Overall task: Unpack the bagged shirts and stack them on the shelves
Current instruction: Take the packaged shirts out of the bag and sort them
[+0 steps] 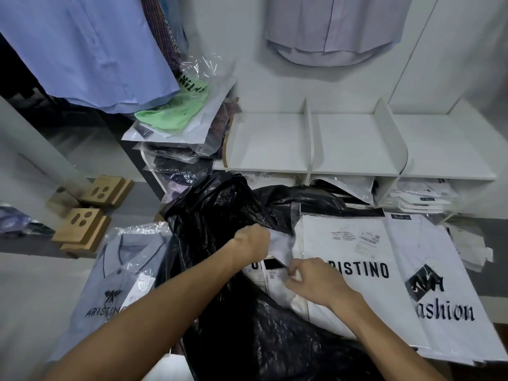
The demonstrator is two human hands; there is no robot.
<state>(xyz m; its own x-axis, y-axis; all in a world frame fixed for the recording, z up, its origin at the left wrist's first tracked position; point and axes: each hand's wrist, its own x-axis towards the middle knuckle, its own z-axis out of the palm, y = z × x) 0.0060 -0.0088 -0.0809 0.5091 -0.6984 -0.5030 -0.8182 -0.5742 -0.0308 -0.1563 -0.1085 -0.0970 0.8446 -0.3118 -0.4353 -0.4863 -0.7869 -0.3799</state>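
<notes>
A big black plastic bag (220, 215) lies open in front of me, with white bagged shirts (277, 281) showing inside its mouth. My left hand (251, 240) is closed on the bag's rim and holds it back. My right hand (313, 281) pinches the edge of a white bagged shirt in the opening. A white bagged shirt printed ARISTINO (351, 243) lies to the right, overlapping another printed Fashion (445, 298). White shelves (354, 144) with upright dividers stand behind the bag.
A light blue bagged polo (118, 270) lies at the left. A pile of bagged shirts (176, 116) with a green one on top stands at the shelf's left end. Lower cubbies hold bagged shirts (420, 196). Hanging shirts (90, 50) are above. Wooden blocks (82, 226) sit far left.
</notes>
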